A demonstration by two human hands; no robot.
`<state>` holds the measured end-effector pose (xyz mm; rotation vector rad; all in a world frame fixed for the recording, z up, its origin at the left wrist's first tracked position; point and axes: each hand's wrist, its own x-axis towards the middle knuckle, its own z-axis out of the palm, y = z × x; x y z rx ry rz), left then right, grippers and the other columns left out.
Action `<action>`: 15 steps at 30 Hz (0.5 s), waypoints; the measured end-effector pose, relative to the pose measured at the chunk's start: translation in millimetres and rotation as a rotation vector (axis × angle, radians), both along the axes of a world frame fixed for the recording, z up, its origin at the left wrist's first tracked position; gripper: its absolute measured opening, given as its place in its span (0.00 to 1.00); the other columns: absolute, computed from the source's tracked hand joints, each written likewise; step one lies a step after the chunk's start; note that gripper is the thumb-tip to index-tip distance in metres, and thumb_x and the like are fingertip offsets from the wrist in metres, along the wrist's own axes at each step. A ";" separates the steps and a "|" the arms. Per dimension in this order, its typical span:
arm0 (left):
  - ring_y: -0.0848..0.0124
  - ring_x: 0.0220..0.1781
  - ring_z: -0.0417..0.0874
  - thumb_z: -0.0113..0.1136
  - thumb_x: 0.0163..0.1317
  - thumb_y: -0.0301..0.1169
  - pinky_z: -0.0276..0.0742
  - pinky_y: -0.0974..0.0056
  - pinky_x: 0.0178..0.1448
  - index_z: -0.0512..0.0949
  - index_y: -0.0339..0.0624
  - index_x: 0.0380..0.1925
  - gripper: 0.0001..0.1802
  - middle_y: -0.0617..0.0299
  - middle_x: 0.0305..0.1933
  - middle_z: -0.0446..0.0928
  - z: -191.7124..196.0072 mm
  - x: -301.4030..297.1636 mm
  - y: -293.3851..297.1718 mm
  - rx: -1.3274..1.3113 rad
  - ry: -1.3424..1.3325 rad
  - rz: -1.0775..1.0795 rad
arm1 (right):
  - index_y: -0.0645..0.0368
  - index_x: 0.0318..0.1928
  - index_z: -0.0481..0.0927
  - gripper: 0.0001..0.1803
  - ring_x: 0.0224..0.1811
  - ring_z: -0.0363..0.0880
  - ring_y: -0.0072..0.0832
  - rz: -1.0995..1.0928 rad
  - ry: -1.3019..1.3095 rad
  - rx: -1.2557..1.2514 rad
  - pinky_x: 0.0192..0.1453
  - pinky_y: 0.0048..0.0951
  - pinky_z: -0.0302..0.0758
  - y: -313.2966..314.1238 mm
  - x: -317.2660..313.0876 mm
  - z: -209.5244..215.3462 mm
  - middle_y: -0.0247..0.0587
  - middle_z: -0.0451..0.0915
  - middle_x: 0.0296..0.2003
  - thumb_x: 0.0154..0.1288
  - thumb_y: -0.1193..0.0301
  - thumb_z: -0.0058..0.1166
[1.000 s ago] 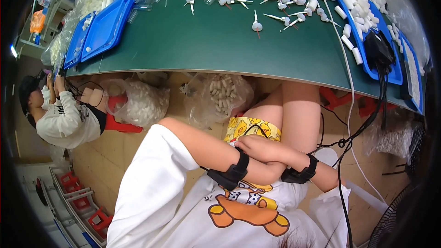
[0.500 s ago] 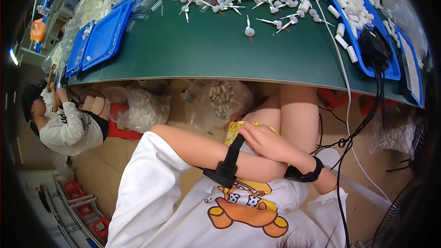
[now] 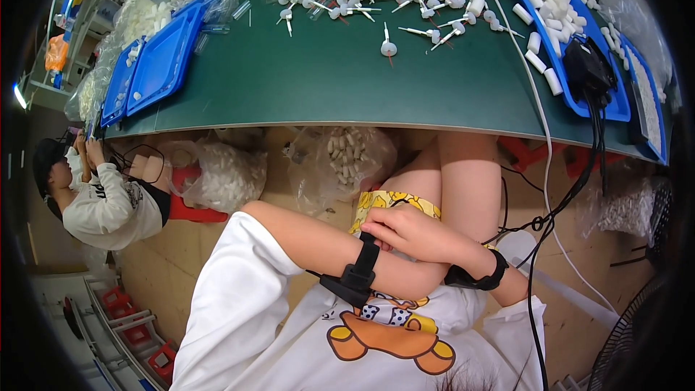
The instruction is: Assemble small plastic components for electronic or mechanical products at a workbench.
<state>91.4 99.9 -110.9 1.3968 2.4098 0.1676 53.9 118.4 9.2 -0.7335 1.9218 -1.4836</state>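
My right hand [image 3: 409,233] reaches across my left arm, its fingers bent together over the upper end of a black strap [image 3: 368,250]. That strap runs round my left forearm, with a dark buckle and a small black device [image 3: 346,291] at its lower side. A similar black band [image 3: 494,271] circles my right wrist. My left forearm [image 3: 326,242] lies across my lap, passing under the right one. The fingers of my left hand are hidden. Both arms are below the table edge, above my lap and yellow patterned shorts [image 3: 426,203].
Many white-stemmed parts with round translucent heads [image 3: 388,48] lie on the green table [image 3: 289,87]. Blue trays [image 3: 161,65] stand left; another blue tray [image 3: 615,107] with white cylinders is right. Black cables [image 3: 554,213] hang right. A co-worker [image 3: 108,195] sits left; a fan [image 3: 622,340] stands lower right.
My right hand has moved down and slightly left, toward my left forearm. The strap's end, stretched upward before, now shows shorter under my fingers.
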 end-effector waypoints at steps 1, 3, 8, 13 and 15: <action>0.73 0.24 0.73 0.57 0.55 0.39 0.68 0.66 0.31 0.75 0.49 0.26 0.07 0.66 0.27 0.72 0.2 -0.4 -0.5 0.004 -0.017 0.002 | 0.63 0.32 0.72 0.16 0.25 0.78 0.40 0.000 -0.001 -0.001 0.32 0.36 0.73 0.3 0.3 0.8 0.46 0.78 0.23 0.70 0.63 0.41; 0.73 0.24 0.73 0.57 0.55 0.39 0.68 0.67 0.31 0.75 0.49 0.26 0.08 0.66 0.27 0.73 1.2 -0.3 -0.9 0.013 -0.053 0.002 | 0.63 0.32 0.71 0.15 0.26 0.77 0.44 -0.005 0.121 -0.024 0.31 0.38 0.72 1.0 1.6 2.0 0.48 0.77 0.23 0.70 0.64 0.43; 0.74 0.24 0.73 0.57 0.55 0.40 0.68 0.67 0.30 0.75 0.50 0.26 0.08 0.67 0.27 0.73 3.9 -0.5 -0.7 0.036 -0.142 0.000 | 0.64 0.34 0.73 0.13 0.29 0.76 0.45 0.003 0.113 0.015 0.34 0.38 0.71 0.8 5.2 -0.1 0.50 0.77 0.26 0.69 0.66 0.45; 0.75 0.23 0.73 0.57 0.55 0.40 0.67 0.68 0.30 0.76 0.50 0.26 0.08 0.67 0.27 0.73 6.3 -2.1 -0.7 0.058 -0.227 0.003 | 0.64 0.34 0.72 0.13 0.30 0.77 0.46 -0.018 0.136 0.020 0.34 0.39 0.71 1.4 7.6 -0.9 0.51 0.77 0.26 0.68 0.66 0.45; 0.75 0.23 0.73 0.57 0.55 0.40 0.67 0.68 0.29 0.76 0.50 0.26 0.08 0.68 0.27 0.73 7.0 -2.9 -1.6 0.066 -0.261 0.010 | 0.64 0.34 0.72 0.13 0.30 0.77 0.46 -0.021 0.125 0.006 0.34 0.39 0.71 1.5 8.5 -0.6 0.51 0.77 0.26 0.68 0.66 0.45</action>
